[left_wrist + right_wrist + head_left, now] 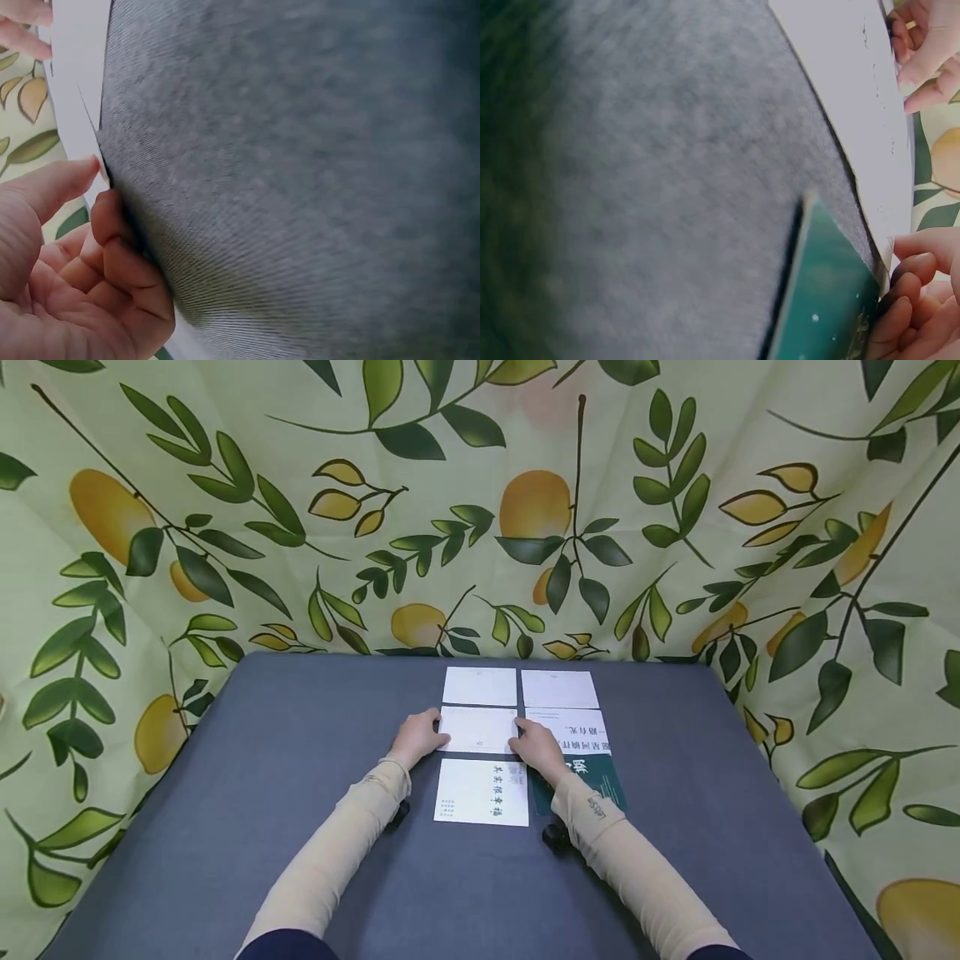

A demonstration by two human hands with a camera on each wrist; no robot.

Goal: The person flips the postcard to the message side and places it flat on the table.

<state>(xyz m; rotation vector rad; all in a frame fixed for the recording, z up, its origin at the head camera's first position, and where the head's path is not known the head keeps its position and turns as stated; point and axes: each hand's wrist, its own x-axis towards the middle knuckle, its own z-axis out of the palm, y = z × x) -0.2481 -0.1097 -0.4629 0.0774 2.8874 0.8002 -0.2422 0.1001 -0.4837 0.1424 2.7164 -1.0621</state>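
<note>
A blank-looking white card (477,731) lies between both hands, in the middle of the left column on the table. My left hand (417,737) pinches its left edge with thumb and curled fingers, as the left wrist view shows of that hand (82,262). At the opposite edge my right hand (540,746) pinches the card near its corner; in the right wrist view this hand (922,300) is partly cut off. Close below lies a white card with vertical writing (480,793). A green printed card (600,777) lies partly under the right wrist.
Two more white cards, one at upper left (480,686) and one at upper right (558,689), lie farther back. A white card with large writing (562,725) adjoins the green one. Grey cloth covers the table (262,793); a leaf-patterned curtain (450,485) hangs behind.
</note>
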